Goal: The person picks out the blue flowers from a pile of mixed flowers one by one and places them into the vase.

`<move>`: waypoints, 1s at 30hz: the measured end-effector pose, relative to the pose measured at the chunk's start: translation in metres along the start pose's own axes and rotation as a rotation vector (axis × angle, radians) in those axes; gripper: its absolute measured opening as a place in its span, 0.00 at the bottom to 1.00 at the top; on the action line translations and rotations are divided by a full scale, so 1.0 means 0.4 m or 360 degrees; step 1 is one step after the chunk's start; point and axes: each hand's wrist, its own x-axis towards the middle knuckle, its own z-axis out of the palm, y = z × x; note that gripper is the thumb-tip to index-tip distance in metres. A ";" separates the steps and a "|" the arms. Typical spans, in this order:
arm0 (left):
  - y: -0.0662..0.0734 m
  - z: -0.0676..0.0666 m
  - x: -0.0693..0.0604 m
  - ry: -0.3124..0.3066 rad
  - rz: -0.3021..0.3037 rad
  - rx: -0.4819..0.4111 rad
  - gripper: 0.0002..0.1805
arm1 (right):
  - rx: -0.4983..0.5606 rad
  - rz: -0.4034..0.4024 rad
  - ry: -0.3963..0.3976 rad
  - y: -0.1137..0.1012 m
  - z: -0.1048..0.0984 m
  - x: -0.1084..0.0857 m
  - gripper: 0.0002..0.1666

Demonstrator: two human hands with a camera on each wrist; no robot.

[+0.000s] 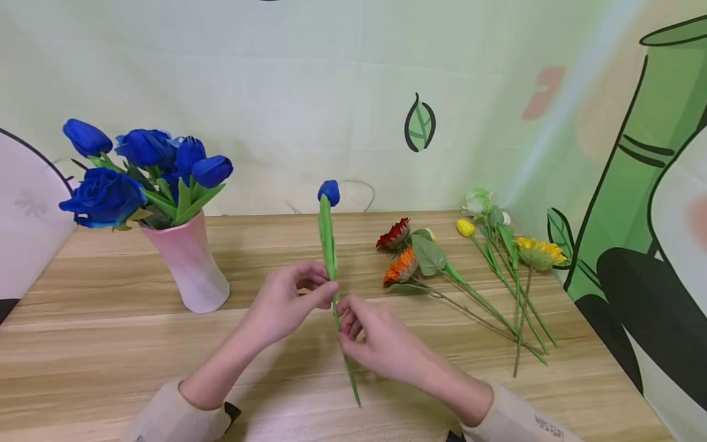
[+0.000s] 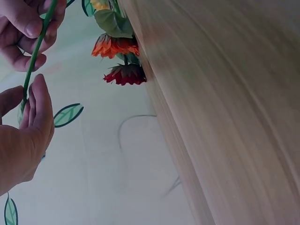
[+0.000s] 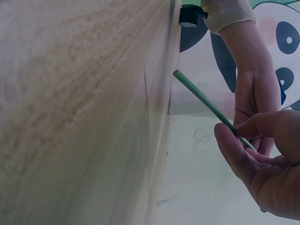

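Note:
A blue tulip (image 1: 329,193) with long green leaves is held up over the middle of the table, its bloom toward the wall. My left hand (image 1: 293,301) pinches it just below the leaves between thumb and fingers. Lower down, my right hand (image 1: 381,337) pinches the same green stem (image 3: 201,97), whose bare end sticks out beyond the fingers. To the left stands a pink and white vase (image 1: 190,264), filled with blue roses (image 1: 107,196) and blue tulips (image 1: 212,170). In the left wrist view both hands appear on the stem at the left edge.
On the right of the wooden table (image 1: 138,368) lie a dark red flower (image 1: 394,234), an orange flower (image 1: 401,267), a yellow tulip (image 1: 466,228), a yellow sunflower (image 1: 538,253) and a whitish-green flower (image 1: 477,201). A wall cloth (image 1: 309,92) with printed leaves and pandas hangs behind.

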 end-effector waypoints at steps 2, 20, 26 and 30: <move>0.000 -0.001 0.000 -0.0023 -0.0023 -0.0080 0.08 | 0.0007 -0.0013 0.0001 -0.001 0.001 0.001 0.16; 0.033 -0.034 -0.008 0.0023 0.0012 -0.0037 0.08 | -0.0285 0.0078 0.0197 0.024 -0.065 0.006 0.12; 0.039 -0.042 -0.014 0.0066 0.0056 0.0050 0.08 | -0.0624 0.0263 0.0249 0.049 -0.102 0.003 0.10; 0.042 -0.048 -0.019 0.0101 0.0101 0.0108 0.08 | -0.0696 0.0352 0.0254 0.077 -0.130 -0.005 0.10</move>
